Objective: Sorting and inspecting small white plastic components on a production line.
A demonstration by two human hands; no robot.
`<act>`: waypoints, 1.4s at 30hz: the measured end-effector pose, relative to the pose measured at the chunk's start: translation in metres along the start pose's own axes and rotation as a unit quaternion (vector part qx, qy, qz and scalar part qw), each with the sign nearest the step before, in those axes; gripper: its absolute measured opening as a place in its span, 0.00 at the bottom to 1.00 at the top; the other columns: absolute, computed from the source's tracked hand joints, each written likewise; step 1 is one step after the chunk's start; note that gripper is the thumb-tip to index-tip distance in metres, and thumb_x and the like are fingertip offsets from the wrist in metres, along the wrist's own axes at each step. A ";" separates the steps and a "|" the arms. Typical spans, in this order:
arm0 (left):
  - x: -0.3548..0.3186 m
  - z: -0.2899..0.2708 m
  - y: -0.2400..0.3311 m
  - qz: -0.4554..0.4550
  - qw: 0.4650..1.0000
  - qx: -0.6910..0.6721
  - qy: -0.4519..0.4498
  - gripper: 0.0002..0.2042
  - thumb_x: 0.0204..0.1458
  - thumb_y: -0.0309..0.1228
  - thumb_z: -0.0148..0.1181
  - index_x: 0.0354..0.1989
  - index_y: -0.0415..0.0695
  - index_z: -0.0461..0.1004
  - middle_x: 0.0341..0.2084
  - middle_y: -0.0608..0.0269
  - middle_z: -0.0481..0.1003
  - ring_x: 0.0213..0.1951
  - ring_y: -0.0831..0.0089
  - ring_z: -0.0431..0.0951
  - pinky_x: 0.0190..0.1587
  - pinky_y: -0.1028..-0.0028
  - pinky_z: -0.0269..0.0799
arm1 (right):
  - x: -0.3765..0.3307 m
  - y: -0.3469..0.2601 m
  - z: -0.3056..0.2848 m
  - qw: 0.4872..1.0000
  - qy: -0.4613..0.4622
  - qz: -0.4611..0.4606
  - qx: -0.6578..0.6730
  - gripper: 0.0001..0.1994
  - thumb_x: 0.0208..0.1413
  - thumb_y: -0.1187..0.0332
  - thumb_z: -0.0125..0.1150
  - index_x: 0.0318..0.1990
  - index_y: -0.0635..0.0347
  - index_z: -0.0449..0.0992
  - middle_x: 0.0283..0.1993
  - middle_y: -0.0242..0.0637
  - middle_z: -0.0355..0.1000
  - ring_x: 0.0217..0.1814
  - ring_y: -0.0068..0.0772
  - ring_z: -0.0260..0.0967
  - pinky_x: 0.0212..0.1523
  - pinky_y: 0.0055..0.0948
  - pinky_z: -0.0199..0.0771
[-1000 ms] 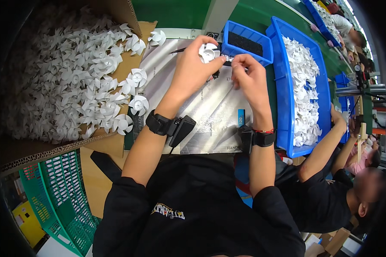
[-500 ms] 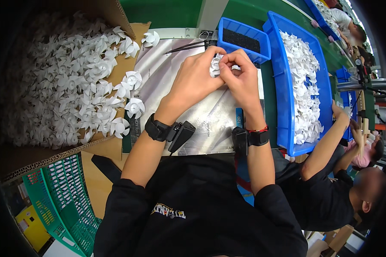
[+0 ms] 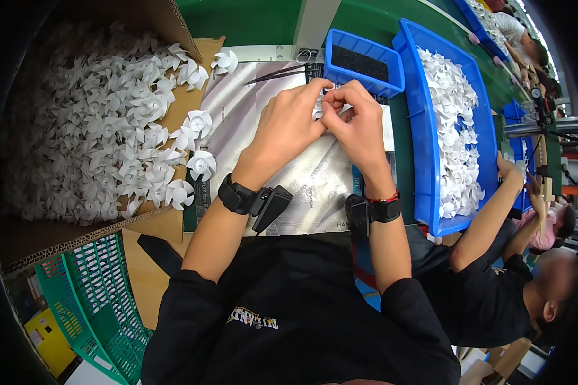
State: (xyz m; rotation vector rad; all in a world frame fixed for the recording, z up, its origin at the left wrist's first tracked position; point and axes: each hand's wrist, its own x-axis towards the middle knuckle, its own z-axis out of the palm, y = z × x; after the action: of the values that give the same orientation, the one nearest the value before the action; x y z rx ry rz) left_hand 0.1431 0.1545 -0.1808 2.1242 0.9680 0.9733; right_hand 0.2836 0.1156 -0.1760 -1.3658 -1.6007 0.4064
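Right hand (image 3: 356, 125) has moved up against left hand (image 3: 289, 115)

Left fingers are curled around a white plastic fan wheel (image 3: 317, 109), above the shiny silver sheet (image 3: 295, 205); both hands hide most of it. Right thumb and forefinger are bent near each other; whether they close on something, I cannot tell. Just beyond stands a blue plastic bin (image 3: 379, 88) of grainy black pieces (image 3: 359, 63). Thin, pointed black tweezers (image 3: 276, 75) lie beside it. Curved-blade white wheels (image 3: 103, 128) heap the brown corrugated cardboard box (image 3: 51, 239) at left; similar ones fill the long blue plastic tray (image 3: 425, 147) at right.
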 end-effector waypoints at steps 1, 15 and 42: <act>-0.001 0.000 0.001 0.000 1.000 -0.001 -0.002 0.17 0.44 0.27 0.61 0.45 0.41 0.72 0.31 0.49 0.78 0.34 0.51 0.79 0.35 0.61 0.74 | -0.001 -0.001 -0.001 1.000 0.004 -0.007 -0.017 0.03 0.47 0.78 0.61 0.30 0.66 0.76 0.28 0.30 0.68 0.30 0.16 0.66 0.26 0.16 0.65; 0.006 -0.010 0.011 -0.053 0.973 -0.201 0.101 0.26 0.42 0.29 0.67 0.53 0.42 0.67 0.35 0.57 0.73 0.29 0.66 0.77 0.31 0.70 0.73 | 0.021 -0.011 -0.045 0.914 0.078 0.079 0.391 0.03 0.50 0.75 0.62 0.32 0.63 0.79 0.31 0.30 0.74 0.28 0.24 0.68 0.30 0.20 0.67; 0.013 -0.033 -0.025 -0.236 0.645 -0.712 0.146 0.15 0.54 0.37 0.46 0.46 0.42 0.66 0.35 0.60 0.69 0.22 0.78 0.58 0.19 0.80 0.51 | -0.004 -0.021 0.017 0.959 -0.235 0.019 -0.158 0.04 0.47 0.73 0.58 0.29 0.63 0.74 0.27 0.41 0.71 0.29 0.43 0.71 0.31 0.35 0.70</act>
State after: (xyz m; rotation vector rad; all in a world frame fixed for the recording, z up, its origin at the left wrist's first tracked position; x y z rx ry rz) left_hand 0.1138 0.1856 -0.1765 0.3472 0.4433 1.1650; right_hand 0.2577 0.1108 -0.1702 -1.6251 -2.1008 0.5468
